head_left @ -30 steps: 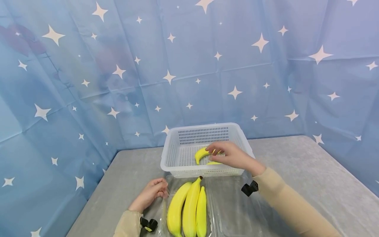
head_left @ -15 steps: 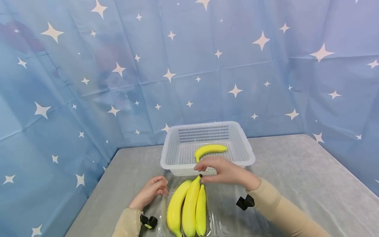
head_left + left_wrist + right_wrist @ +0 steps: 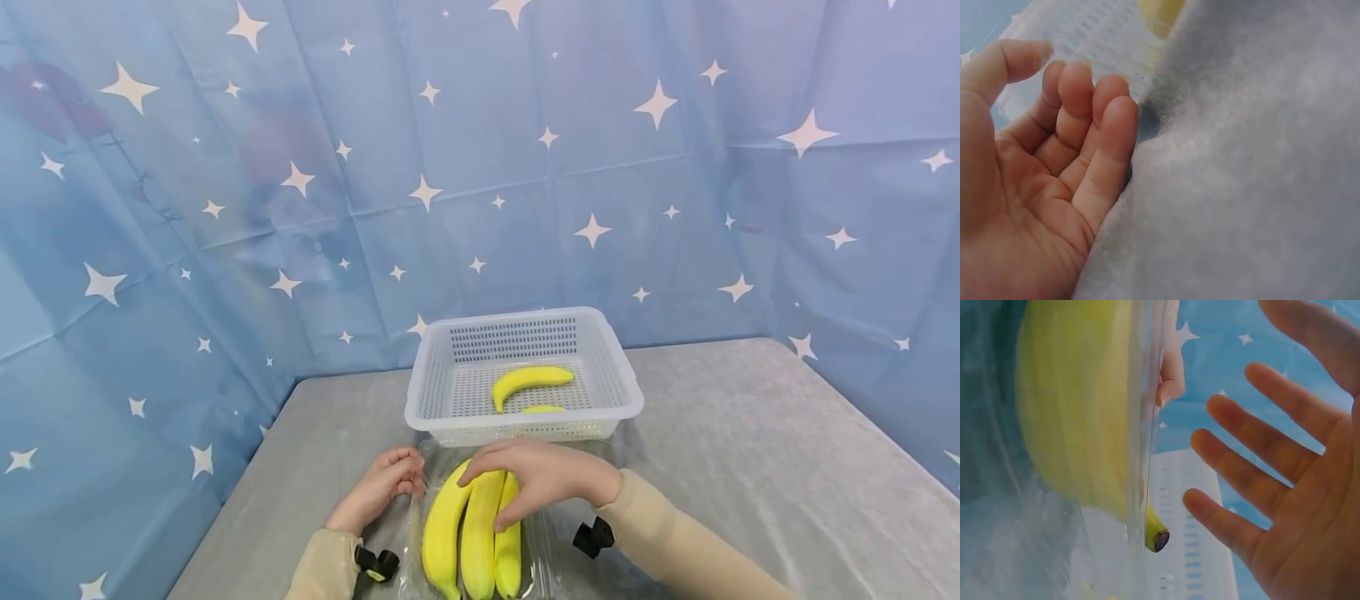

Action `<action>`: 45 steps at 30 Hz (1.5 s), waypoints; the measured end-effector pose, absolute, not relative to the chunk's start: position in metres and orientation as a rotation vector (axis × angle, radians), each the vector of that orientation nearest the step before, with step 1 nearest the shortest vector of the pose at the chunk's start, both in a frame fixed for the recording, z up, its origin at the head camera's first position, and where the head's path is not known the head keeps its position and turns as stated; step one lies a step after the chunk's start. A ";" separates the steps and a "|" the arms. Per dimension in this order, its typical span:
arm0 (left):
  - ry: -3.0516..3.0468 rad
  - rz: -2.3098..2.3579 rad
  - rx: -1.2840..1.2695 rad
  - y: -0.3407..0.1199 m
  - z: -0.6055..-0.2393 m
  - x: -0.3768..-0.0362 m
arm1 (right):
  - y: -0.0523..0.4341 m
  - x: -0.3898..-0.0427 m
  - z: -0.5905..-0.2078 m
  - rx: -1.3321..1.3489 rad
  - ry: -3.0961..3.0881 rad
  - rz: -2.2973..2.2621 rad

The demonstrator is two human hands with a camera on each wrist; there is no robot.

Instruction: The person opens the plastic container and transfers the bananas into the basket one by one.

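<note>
Right hand [image 3: 543,479], fingers spread, hovers over the bananas [image 3: 472,537] nearest the basket [image 3: 420,400], seemingly grasping nothing; left hand [image 3: 378,487], loosely curled, rests beside them, steadying the clear tray [image 3: 555,550].

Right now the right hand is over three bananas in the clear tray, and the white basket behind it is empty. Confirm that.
Not quite: the white basket is not empty; the head view shows bananas in the basket. The right hand is indeed over the three bananas in the clear tray.

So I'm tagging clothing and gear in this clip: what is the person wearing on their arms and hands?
Both hands are bare, no gloves or rings showing. The left hand and right hand come out of long beige sleeves. A small black device sits under each wrist, the left one with a yellow-green spot.
</note>
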State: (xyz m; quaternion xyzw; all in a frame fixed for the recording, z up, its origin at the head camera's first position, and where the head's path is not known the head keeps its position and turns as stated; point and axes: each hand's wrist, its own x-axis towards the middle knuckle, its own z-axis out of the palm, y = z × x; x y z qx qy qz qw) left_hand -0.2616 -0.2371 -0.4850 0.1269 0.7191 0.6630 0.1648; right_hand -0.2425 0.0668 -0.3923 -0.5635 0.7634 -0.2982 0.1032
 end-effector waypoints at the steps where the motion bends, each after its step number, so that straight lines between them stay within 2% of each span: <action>1: 2.052 1.889 0.358 -0.237 -0.485 -0.261 | 0.065 -0.243 -0.393 -1.664 2.244 -0.877; 12: 2.026 1.889 0.324 -0.235 -0.491 -0.255 | 0.058 -0.240 -0.419 -1.663 2.142 -0.885; 19: 1.999 1.904 0.317 -0.232 -0.492 -0.252 | 0.055 -0.242 -0.431 -1.774 2.074 -0.894; 45: 2.027 1.899 0.333 -0.236 -0.483 -0.260 | 0.052 -0.250 -0.433 -1.713 2.215 -0.837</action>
